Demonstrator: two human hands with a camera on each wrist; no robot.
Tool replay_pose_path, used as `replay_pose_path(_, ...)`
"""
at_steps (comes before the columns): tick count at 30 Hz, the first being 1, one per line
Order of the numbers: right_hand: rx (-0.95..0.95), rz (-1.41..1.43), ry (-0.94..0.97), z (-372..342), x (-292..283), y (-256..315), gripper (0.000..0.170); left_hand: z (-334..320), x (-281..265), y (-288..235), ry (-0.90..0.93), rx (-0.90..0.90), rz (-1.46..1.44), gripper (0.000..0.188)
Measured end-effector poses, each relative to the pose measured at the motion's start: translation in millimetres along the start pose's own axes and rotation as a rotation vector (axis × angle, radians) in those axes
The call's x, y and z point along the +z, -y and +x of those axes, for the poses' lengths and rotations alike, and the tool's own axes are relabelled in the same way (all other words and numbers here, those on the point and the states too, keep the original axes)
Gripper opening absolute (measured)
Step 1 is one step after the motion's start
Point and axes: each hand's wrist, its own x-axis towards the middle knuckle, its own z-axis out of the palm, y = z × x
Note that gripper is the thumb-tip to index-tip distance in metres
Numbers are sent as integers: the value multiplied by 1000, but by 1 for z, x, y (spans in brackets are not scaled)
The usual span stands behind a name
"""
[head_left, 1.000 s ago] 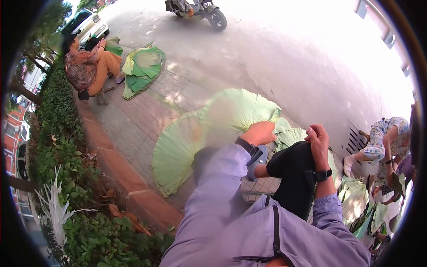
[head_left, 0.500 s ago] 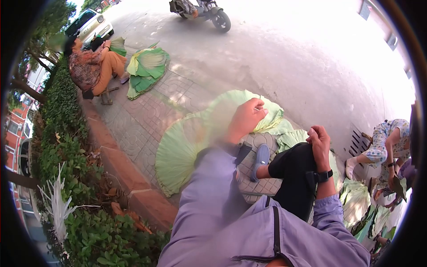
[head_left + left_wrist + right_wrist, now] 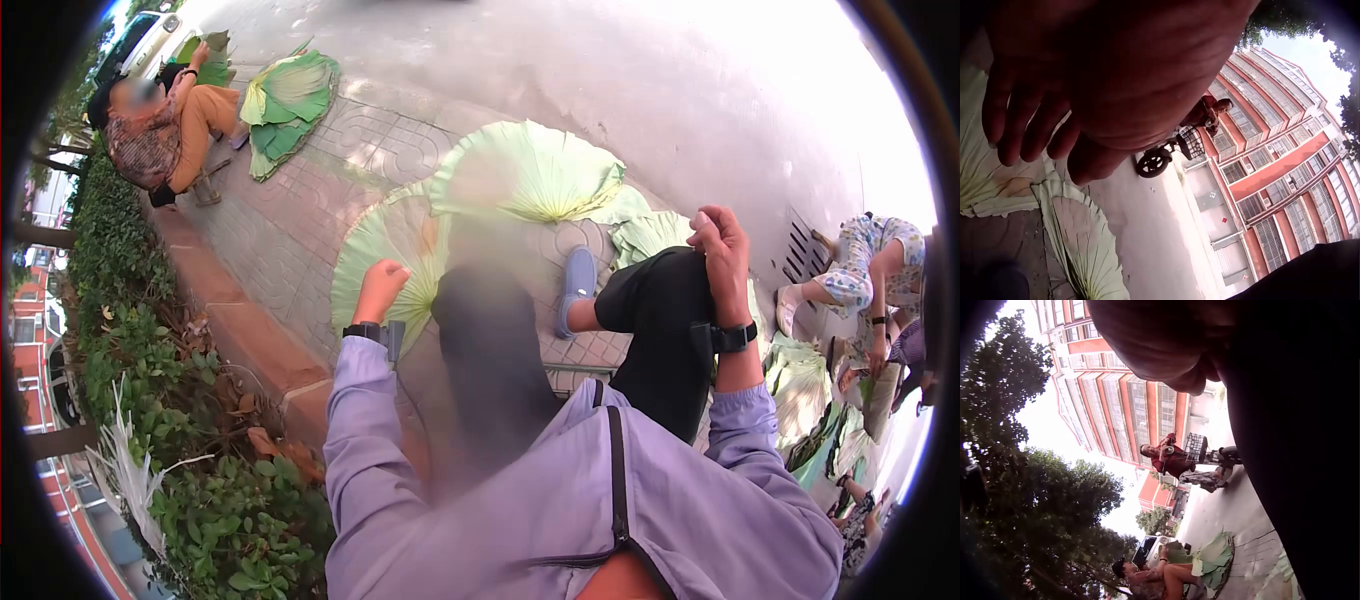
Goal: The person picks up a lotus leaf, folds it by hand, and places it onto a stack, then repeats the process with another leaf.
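Observation:
Large pale-green ribbed leaves, like lotus leaves, are spread on the pavement by the wearer's feet; one fan [image 3: 540,170] lies ahead, another leaf [image 3: 395,240] to its left. The left hand [image 3: 380,288] hangs over the left leaf with nothing in it. In the left wrist view its fingers [image 3: 1025,119] droop, loosely bent, above the leaves [image 3: 1085,244]. The right hand [image 3: 724,250] rests on the right knee [image 3: 650,290], fingers loosely curled and holding nothing. Only its dark underside shows in the right wrist view.
A person [image 3: 150,140] sits on a low stool at left beside more leaves [image 3: 290,100]. Another person [image 3: 860,260] bends over leaves [image 3: 795,390] at right. A brick kerb [image 3: 240,320] and hedge [image 3: 110,260] run along the left. A scooter rider [image 3: 1172,459] is on the road.
The left hand has swung from above the far leaf fan back and left. The right hand has stayed on the knee. The head view has tilted down, and the scooter has left it.

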Motion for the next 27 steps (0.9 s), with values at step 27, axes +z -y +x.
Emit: replay_pose_path(27, 67, -295, -53, 27, 22, 5, 22, 49, 126, 178, -281, -306, 398, 51)
